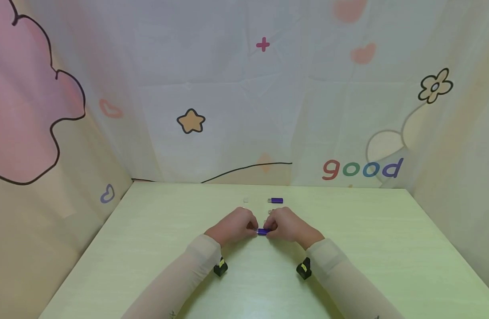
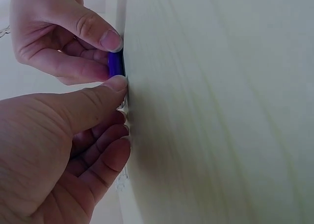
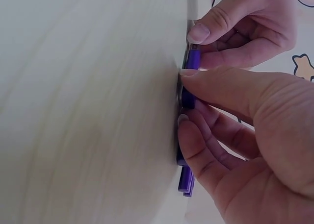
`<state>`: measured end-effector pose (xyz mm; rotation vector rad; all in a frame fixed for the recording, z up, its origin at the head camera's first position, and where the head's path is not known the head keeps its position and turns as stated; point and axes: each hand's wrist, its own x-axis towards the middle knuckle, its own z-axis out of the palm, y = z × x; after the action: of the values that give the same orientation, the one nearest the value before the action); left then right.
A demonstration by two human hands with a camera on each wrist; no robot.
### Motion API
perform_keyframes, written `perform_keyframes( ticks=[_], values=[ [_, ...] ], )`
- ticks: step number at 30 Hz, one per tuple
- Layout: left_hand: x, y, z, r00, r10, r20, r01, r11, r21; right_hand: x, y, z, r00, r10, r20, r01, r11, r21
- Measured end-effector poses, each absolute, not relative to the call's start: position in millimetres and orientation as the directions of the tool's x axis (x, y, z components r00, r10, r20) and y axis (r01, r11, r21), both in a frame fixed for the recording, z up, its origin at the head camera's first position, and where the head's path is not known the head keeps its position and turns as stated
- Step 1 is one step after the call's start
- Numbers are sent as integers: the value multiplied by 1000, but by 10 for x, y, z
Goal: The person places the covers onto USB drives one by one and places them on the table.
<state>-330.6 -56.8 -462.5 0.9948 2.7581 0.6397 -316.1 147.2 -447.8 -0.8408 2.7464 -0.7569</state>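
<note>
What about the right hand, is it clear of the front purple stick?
No, in the head view the right hand grips the front purple stick by its right end.

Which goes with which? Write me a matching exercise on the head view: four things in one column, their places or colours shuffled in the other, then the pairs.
1. Left hand
2. Star
3. Right hand
4. Far stick

A. At the held stick's right end
B. Lying on the table, beyond both hands
C. At the held stick's left end
D. Orange-tan, on the cloth

Pairs: 1-C, 2-D, 3-A, 4-B
</note>
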Motion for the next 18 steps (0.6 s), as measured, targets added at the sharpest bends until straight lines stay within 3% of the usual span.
perform_keyframes(
  ticks=[18],
  values=[
    [-3305,-580,-4628,-773,634,6,569,690,448,-3156,1446,-4463,-844,-534,-57,-431,737,-520]
  ],
)
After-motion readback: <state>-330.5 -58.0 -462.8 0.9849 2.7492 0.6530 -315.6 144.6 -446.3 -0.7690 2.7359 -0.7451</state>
